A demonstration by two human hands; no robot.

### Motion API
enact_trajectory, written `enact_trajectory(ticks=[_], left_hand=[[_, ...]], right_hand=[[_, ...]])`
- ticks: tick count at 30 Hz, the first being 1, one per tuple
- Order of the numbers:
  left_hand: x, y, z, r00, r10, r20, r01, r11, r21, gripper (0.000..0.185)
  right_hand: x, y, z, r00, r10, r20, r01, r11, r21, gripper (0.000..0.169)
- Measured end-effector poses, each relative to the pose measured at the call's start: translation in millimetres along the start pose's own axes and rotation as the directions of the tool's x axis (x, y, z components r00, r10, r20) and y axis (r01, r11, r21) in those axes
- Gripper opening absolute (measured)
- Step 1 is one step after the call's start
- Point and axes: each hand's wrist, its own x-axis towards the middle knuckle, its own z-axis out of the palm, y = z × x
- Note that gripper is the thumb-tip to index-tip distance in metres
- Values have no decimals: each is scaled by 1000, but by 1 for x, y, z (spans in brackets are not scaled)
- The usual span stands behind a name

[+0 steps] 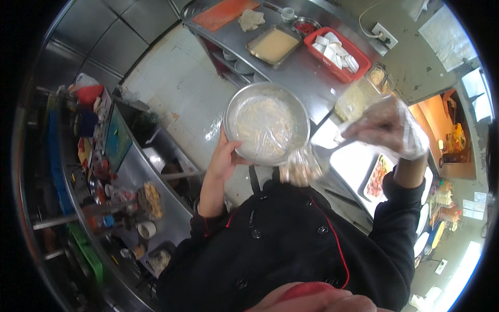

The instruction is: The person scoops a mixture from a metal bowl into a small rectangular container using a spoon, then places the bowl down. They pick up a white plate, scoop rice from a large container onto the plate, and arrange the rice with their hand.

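My bare left hand (pixel 228 154) grips the left rim of a round metal mixing bowl (pixel 304 117). Pale, creamy residue (pixel 265 126) smears the inside of the bowl. To the right, my right hand (pixel 384 126) wears a clear plastic glove and is blurred. Its fingers close on the handle of a metal utensil (pixel 337 147) that points toward the bowl; the far end is unclear. At the bowl's lower right rim is a blurred, clear plastic-covered bundle (pixel 300 167); what it contains and what supports it cannot be told.
Ahead, a steel counter (pixel 308 82) bears a tray of pale liquid (pixel 275 45), a red basket (pixel 360 58) of white dishes and an orange board (pixel 224 13). A tray of colourful food (pixel 377 177) lies right. On the left stands a cluttered steel counter (pixel 134 163).
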Motion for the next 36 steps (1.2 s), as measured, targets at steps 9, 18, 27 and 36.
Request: enact_trajectory(ticks=[9,18,27,36], left_hand=[[103,49,-62,983,-159,95,171,976,-137,79],[226,172,-138,993,-108,37,113,981,-155,81],[379,249,-165,954,-229,191,258,956,-142,84],[612,364,-142,866,-239,439,185,969,163,67]], right_hand=[[155,-2,-72,862,-460,212,486,869,-92,19],[287,37,-137,894,-428,132,443,890,-113,17],[371,90,-206,972,-167,-166,128,966,-226,15],[445,156,-236,540,470,-698,-621,783,46,24]])
